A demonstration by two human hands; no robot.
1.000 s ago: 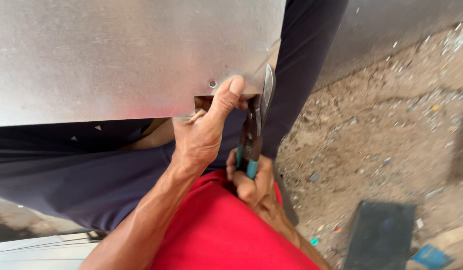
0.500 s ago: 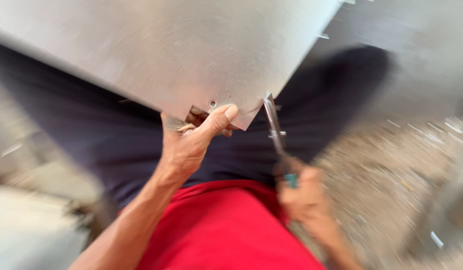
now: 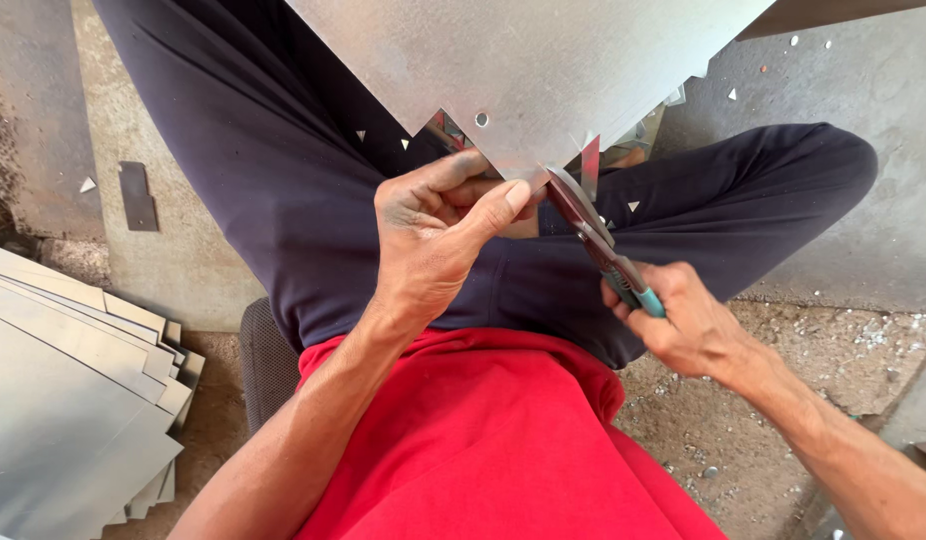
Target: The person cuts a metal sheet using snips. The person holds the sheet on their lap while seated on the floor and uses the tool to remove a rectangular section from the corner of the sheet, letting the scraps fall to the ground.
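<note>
A large grey sheet of metal (image 3: 543, 60) lies over my lap, one corner pointing toward me, with a small round hole near that corner. My left hand (image 3: 438, 225) pinches the corner between thumb and fingers. My right hand (image 3: 673, 315) grips tin snips (image 3: 593, 235) with teal handles; their blades are at the sheet's edge just right of my left thumb. A narrow cut strip of metal (image 3: 590, 165) stands up beside the blades. I sit in dark trousers and a red shirt.
A stack of cut metal sheets (image 3: 73, 400) lies at my left on the ground. Small metal offcuts (image 3: 138, 195) are scattered on the concrete and on my trousers. Dirt floor with debris lies at the right.
The view has swung and sharpened. The sheet has turned so a corner points at me. The snips have moved from hanging beside the sheet to biting its edge by my left thumb.
</note>
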